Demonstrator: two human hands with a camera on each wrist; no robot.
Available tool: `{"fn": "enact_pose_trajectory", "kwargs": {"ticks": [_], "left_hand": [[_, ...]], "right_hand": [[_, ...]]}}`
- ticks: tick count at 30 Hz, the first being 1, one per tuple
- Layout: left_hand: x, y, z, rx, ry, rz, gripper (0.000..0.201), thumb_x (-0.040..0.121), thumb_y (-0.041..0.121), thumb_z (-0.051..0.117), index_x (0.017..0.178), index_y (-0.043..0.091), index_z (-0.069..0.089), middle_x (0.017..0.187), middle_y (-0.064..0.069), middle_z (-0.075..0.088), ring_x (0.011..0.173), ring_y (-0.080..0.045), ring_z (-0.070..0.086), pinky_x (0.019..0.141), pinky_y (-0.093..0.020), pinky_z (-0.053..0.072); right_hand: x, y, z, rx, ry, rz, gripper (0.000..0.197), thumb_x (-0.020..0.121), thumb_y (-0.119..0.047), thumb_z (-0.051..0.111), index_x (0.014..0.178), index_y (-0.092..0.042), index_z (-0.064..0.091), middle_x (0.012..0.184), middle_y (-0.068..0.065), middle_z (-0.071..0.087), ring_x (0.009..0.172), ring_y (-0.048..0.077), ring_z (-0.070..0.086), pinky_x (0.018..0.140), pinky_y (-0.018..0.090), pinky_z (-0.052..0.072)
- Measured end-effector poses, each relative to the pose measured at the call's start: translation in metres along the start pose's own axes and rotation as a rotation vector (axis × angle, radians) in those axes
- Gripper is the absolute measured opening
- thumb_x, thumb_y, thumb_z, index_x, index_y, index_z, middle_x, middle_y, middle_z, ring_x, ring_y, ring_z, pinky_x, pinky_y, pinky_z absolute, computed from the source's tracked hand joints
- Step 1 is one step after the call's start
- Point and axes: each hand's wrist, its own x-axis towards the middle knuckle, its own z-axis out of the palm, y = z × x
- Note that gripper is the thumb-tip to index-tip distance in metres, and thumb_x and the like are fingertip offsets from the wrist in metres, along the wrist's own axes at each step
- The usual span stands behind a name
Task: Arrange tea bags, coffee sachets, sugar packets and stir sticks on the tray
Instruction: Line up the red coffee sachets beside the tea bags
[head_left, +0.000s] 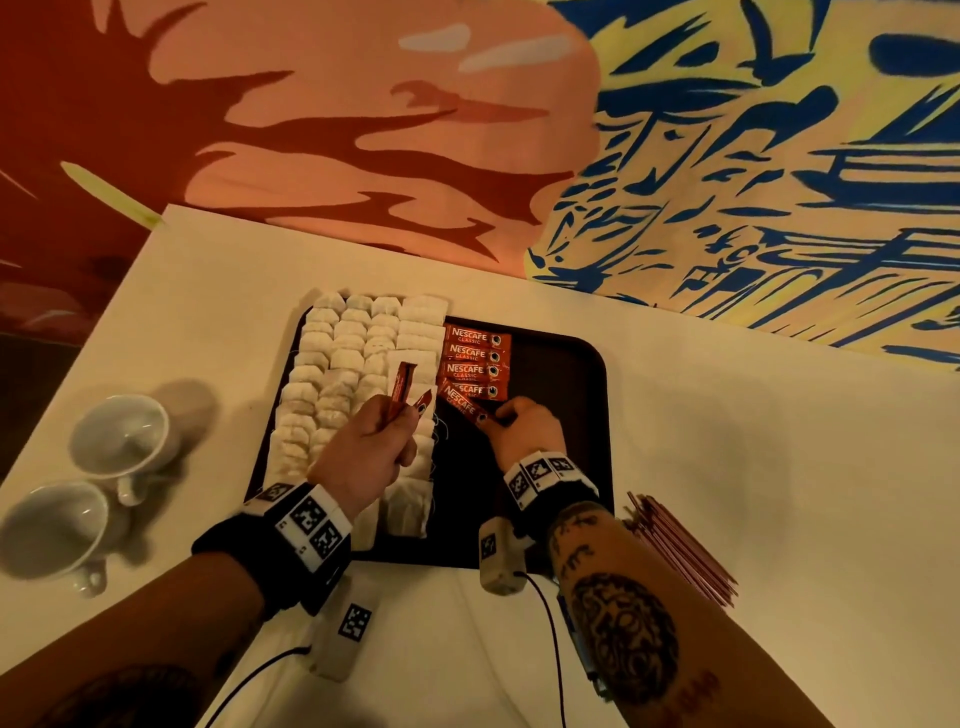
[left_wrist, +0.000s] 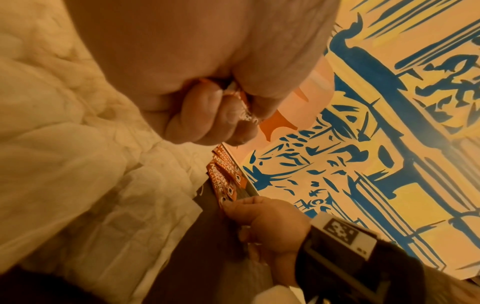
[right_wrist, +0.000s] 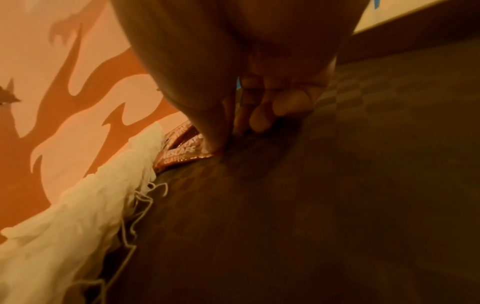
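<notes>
A dark tray (head_left: 571, 364) lies on the white table. Rows of white tea bags (head_left: 343, 364) fill its left half. Red Nescafe coffee sachets (head_left: 475, 364) lie stacked in a column beside them. My left hand (head_left: 374, 441) hovers over the tea bags and grips a few red sachets (head_left: 402, 387), which show crumpled between its fingers (left_wrist: 207, 115) in the left wrist view. My right hand (head_left: 519, 423) pinches the end of the lowest, tilted sachet (head_left: 462, 405) on the tray; its thumb (right_wrist: 215, 139) presses that sachet (right_wrist: 179, 156).
Two white cups (head_left: 119, 434) lie on their sides at the table's left. A bundle of red stir sticks (head_left: 680, 551) lies on the table right of the tray. A painted wall stands behind. The tray's right half (right_wrist: 337, 185) is bare.
</notes>
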Motion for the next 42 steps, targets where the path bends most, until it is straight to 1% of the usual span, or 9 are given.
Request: {"fn": "enact_pose_trajectory", "kwargs": {"ticks": [4,8,10,13,15,21,29,34,42], "left_hand": [[-0.001,-0.002,-0.003,-0.020,0.013,0.003,0.015,0.102,0.031,0.050,0.090,0.021,0.052,0.060,0.001,0.054,0.045,-0.011,0.038,0.042,-0.022,0.029],[0.004,-0.004,-0.008,-0.047,0.033,-0.002,0.014,0.101,0.031,0.051,0.091,0.023,0.055,0.059,0.002,0.055,0.049,-0.013,0.039,0.047,-0.025,0.030],[0.006,-0.006,-0.010,-0.056,0.027,-0.006,0.013,0.101,0.032,0.051,0.093,0.023,0.055,0.058,0.003,0.055,0.050,-0.015,0.040,0.048,-0.026,0.031],[0.007,-0.006,-0.012,-0.048,0.015,0.002,0.013,0.102,0.033,0.050,0.094,0.023,0.055,0.058,0.004,0.055,0.049,-0.013,0.040,0.046,-0.026,0.032],[0.008,-0.005,-0.014,-0.024,0.010,0.009,0.014,0.102,0.033,0.049,0.092,0.024,0.053,0.059,0.004,0.055,0.047,-0.011,0.041,0.044,-0.025,0.032],[0.013,-0.007,-0.018,-0.020,0.000,0.003,0.015,0.102,0.036,0.048,0.096,0.024,0.055,0.060,0.004,0.056,0.049,-0.012,0.042,0.047,-0.027,0.032],[0.014,-0.007,-0.015,0.013,0.014,0.003,0.015,0.101,0.037,0.049,0.098,0.024,0.056,0.064,0.002,0.060,0.049,-0.013,0.044,0.049,-0.028,0.033],[0.014,-0.008,-0.013,0.029,0.007,-0.004,0.016,0.099,0.040,0.051,0.098,0.025,0.056,0.067,0.000,0.066,0.048,-0.016,0.045,0.051,-0.028,0.034],[0.007,0.002,-0.005,-0.085,-0.035,-0.096,0.011,0.099,0.025,0.053,0.100,0.014,0.056,0.070,-0.008,0.063,0.039,-0.010,0.039,0.036,-0.019,0.027]], "right_hand": [[0.010,-0.004,-0.004,-0.017,-0.035,0.015,0.020,0.091,-0.036,0.069,0.102,-0.020,0.068,0.104,0.001,0.067,0.094,0.017,0.064,0.083,0.033,0.056],[0.017,-0.010,-0.020,0.026,-0.094,0.046,0.021,0.090,-0.035,0.070,0.104,-0.019,0.070,0.096,-0.003,0.064,0.080,0.012,0.059,0.058,0.022,0.044],[0.024,-0.012,-0.027,0.059,-0.095,0.045,0.018,0.087,-0.035,0.074,0.097,-0.021,0.071,0.096,-0.003,0.068,0.081,0.012,0.063,0.061,0.024,0.048],[0.031,-0.015,-0.036,0.084,-0.101,0.031,0.010,0.083,-0.033,0.078,0.084,-0.027,0.070,0.095,-0.002,0.071,0.088,0.016,0.067,0.079,0.031,0.055],[0.035,-0.016,-0.042,0.059,-0.106,0.003,0.011,0.085,-0.031,0.076,0.078,-0.030,0.069,0.096,-0.004,0.072,0.089,0.015,0.067,0.080,0.030,0.055],[0.041,-0.014,-0.044,0.022,-0.094,-0.006,0.009,0.092,-0.032,0.069,0.083,-0.031,0.069,0.096,-0.006,0.071,0.083,0.011,0.063,0.066,0.023,0.045],[0.038,-0.017,-0.027,0.070,0.077,0.034,0.015,0.088,-0.037,0.073,0.089,-0.025,0.064,0.081,-0.010,0.060,0.071,0.005,0.055,0.052,0.019,0.034],[0.033,-0.017,-0.025,0.107,0.120,0.058,0.021,0.088,-0.040,0.073,0.095,-0.023,0.061,0.086,-0.008,0.059,0.069,0.005,0.051,0.051,0.020,0.032],[0.022,-0.014,-0.035,0.143,0.153,0.073,0.027,0.090,-0.043,0.069,0.104,-0.020,0.063,0.092,-0.005,0.060,0.074,0.009,0.053,0.058,0.023,0.036]]}}
